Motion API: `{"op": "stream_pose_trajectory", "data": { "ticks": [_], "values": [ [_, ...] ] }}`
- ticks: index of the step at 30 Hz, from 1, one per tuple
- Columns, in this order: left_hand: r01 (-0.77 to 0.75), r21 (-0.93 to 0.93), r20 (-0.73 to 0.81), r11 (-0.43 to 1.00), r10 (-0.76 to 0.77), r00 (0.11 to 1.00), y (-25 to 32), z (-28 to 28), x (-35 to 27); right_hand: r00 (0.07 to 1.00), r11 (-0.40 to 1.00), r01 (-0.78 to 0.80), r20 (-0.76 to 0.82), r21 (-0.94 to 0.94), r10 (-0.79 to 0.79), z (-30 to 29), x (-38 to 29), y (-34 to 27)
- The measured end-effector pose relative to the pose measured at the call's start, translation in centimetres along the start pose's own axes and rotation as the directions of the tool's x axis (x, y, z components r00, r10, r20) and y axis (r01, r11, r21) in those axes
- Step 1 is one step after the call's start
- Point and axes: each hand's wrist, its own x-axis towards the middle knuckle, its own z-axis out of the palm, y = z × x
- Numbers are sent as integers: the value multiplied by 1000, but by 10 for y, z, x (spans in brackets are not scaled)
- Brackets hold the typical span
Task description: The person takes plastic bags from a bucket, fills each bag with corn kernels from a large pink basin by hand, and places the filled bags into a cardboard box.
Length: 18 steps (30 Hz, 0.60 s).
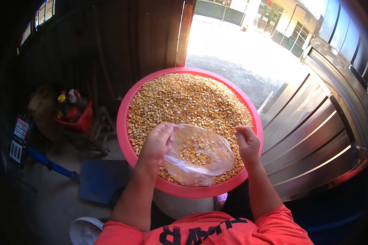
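A wide pink plastic basin (126, 154) stands before me, heaped with dried corn kernels (184, 95). My left hand (155, 144) grips the left edge of a clear plastic bag (187, 165), its thumb pressed over the film. The bag's mouth is spread wide and faces up, and kernels show inside or through the film. To the right of the bag, above the kernels near the basin's rim, is my right hand (247, 142), with thumb and forefinger pinched together. A small kernel or scrap may be at its fingertips; this is too small to tell.
At the left, a red plastic basket (87, 118) of bottles sits on a wooden stool (101, 139). A platform scale (102, 180) with a blue post and display stands below it. A white bucket (85, 229) is at the lower left. Metal door panels (309, 131) flank the right side.
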Motion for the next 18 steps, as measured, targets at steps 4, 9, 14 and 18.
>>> {"op": "stream_pose_trajectory", "data": {
  "ticks": [4, 9, 14, 18],
  "values": [
    [2, 3, -14, 1000, -2, 1000, -3, 1, 1, 959, 953, -32, 260, -300, 114, 6, -14, 17],
    [-1, 53, -21, 999, 2, 1000, -7, 1, 5, 910, 930, 129, 414, -345, 27, 31, -14, 12],
    [-7, 32, -8, 999, 7, 1000, -7, 0, 5, 887, 876, 207, 461, -436, 19, 45, -14, 1],
    [-13, 25, 9, 1000, 13, 1000, -9, -1, 7, 889, 960, 71, 453, -270, 62, 45, -15, 18]
  ]
}}
